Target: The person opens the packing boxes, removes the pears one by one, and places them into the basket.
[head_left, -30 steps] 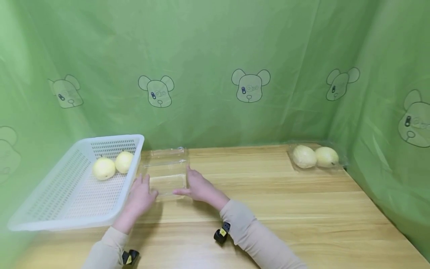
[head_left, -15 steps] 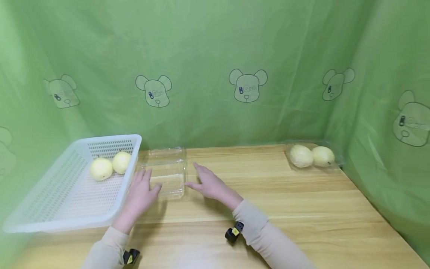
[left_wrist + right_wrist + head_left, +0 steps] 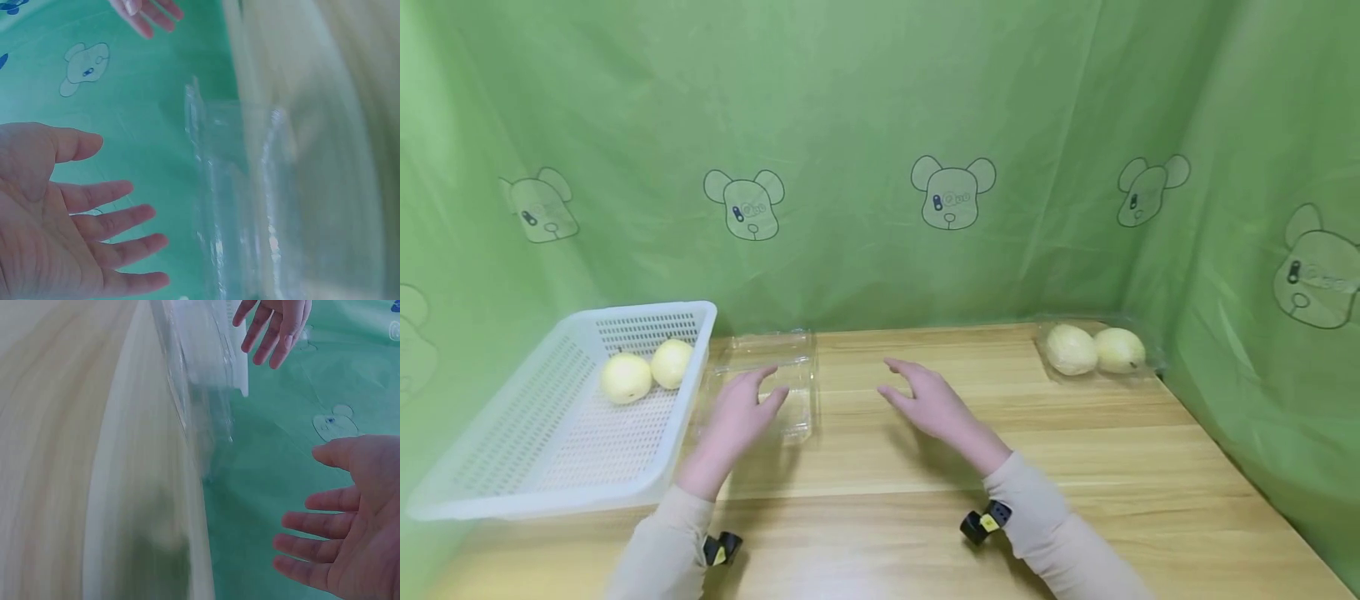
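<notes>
1. Hovering in the head view, the left hand (image 3: 741,412) is spread, thumb well away from the fingers, in front of part of the clear box (image 3: 801,387). That box lies on the wooden table (image 3: 880,533), just right of the white basket (image 3: 658,475).
2. Also spread, the right hand (image 3: 932,408) hangs above the table to the right of the clear box, apart from it.
3. Two yellow pears (image 3: 627,379) sit together in the basket. At the far right, a second box (image 3: 1153,357) holds two more pears beside the green curtain (image 3: 850,275).
4. From the left wrist, the left palm and splayed fingers show, apart from the clear box.
5. From the right wrist, the right fingers are loosely spread; the clear box stands farther off.
</notes>
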The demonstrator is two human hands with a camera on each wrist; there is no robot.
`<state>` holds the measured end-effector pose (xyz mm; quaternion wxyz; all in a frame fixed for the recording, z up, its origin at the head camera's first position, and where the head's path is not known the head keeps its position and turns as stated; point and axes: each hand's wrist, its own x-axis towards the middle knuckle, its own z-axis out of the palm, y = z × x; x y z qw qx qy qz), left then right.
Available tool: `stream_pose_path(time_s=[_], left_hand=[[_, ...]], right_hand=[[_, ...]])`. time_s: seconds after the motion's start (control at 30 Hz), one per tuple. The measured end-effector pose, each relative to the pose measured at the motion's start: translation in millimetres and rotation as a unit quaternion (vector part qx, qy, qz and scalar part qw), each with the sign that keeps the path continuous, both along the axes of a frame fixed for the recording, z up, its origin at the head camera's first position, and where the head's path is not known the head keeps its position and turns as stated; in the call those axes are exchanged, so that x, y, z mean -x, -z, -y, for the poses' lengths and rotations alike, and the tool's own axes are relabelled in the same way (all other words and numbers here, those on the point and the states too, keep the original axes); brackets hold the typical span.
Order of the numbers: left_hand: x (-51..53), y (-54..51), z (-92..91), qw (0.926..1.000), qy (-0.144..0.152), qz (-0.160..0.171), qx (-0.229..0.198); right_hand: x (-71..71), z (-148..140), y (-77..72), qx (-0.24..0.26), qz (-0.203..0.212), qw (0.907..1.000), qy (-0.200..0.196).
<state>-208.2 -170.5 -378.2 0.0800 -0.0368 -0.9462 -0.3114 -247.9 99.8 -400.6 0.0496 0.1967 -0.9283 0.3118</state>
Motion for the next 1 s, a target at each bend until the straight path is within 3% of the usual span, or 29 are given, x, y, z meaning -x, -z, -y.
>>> stream_pose_path(time_s=[0.27,0.57,0.8,1.0], left_hand=[[10.8,-16.5,-22.7,0.9977,0.016,0.018,-0.063],[25.7,-31.2,-50.6,0.9922,0.045,-0.01,-0.115],[37.1,-37.2,-75.7,0.9832,0.047,-0.005,-0.176],[44.7,-39.7,-101.4,0.9709,0.05,-0.003,-0.234]], right_hand=[[-4.4,-42,-5.4,0.006,-0.049,0.9985,0.023],[-0.9,-97,-26.6,0.048,-0.09,0.9918,0.078],[6.7,-145,-44.0,0.097,-0.139,0.9747,0.146],[10.2,-196,-44.2,0.1,-0.129,0.9599,0.228]])
